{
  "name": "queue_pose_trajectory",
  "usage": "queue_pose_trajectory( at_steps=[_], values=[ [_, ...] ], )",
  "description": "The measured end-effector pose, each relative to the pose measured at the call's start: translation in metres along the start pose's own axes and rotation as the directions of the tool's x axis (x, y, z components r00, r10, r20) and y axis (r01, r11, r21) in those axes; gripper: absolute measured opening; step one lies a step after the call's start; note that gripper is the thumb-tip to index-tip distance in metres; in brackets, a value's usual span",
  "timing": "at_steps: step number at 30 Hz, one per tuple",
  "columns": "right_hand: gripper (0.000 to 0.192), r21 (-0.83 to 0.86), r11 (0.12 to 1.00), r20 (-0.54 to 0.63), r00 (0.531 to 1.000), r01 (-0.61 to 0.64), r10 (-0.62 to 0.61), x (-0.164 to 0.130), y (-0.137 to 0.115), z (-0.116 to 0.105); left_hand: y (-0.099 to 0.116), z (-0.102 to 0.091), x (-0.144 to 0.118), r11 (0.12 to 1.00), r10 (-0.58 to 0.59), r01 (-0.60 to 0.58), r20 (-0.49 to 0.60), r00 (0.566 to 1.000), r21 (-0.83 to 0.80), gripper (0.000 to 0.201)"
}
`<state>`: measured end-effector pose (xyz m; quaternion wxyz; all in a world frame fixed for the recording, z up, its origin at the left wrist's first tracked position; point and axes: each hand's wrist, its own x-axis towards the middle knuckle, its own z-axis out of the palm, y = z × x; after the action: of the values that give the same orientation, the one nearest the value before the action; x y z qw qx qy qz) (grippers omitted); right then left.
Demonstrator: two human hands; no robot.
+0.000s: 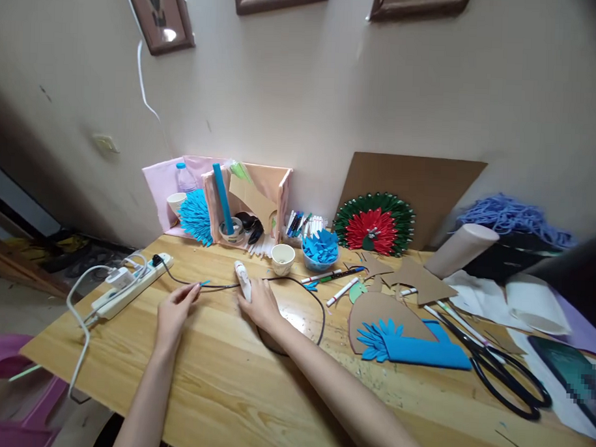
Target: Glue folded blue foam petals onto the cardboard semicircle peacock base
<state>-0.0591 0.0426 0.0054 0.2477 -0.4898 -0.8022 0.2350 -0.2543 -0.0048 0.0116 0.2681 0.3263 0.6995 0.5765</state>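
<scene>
Both arms reach forward over the pale wooden tabletop. The right hand lies over the rear of a small white hot-glue gun, whose nozzle end points toward 12 o'clock; the grip looks loose and narrow, palm down on the tool rather than lifting it. The left hand sits at 9 o'clock of the gun, fingertips pinched on a small blue paper sliver or on the thin black cord just beside it; I cannot tell which. The cord runs toward 9 o'clock to a white power strip and loops back toward 3 o'clock around the right wrist. Judged step: gluing work under way, gun set down or about to be picked up, the sliver being readied. The next move would call for lifting the gun clear of the cord loop and keeping the nozzle away from the fingers. At 3 o'clock of the right arm lies a brown cardboard cutout with a blue paper fringe piece on it, black-handled scissors further on. At 12 o'clock stand a white paper cup and a blue bowl of folded blue paper pieces. Hard to make out: the gun's trigger is under the palm, whether it is heated is not visible, a dark object cuts off the right edge, and a patch at lower right is pixelated.
</scene>
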Motion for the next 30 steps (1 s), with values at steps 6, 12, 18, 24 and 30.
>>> queue_pose_trajectory(
  at_steps=[6,12,18,24,30],
  values=[
    [0.037,0.155,0.963,0.028,0.973,0.221,-0.228,-0.086,0.061,-0.114,0.003,-0.020,-0.059,0.977,-0.103,0.061,0.206,0.973,0.202,0.045],
    [0.016,-0.041,0.975,-0.165,0.964,-0.216,0.207,-0.146,0.189,-0.209,0.035,0.064,-0.103,0.966,-0.006,-0.160,0.639,0.769,0.201,0.028],
    [0.024,-0.063,0.972,-0.019,0.974,-0.225,0.225,-0.165,0.219,-0.223,0.084,0.186,-0.136,0.942,0.146,-0.331,0.833,0.534,0.048,0.023],
    [0.023,0.093,0.982,0.217,0.966,-0.167,0.144,-0.189,0.206,-0.235,0.079,0.258,-0.146,0.924,0.198,-0.381,0.829,0.522,0.019,0.019],
    [0.014,0.182,0.971,0.243,0.964,-0.151,0.105,-0.187,0.205,-0.233,0.065,0.285,-0.142,0.900,0.179,-0.428,0.823,0.540,0.085,0.019]
  ],
)
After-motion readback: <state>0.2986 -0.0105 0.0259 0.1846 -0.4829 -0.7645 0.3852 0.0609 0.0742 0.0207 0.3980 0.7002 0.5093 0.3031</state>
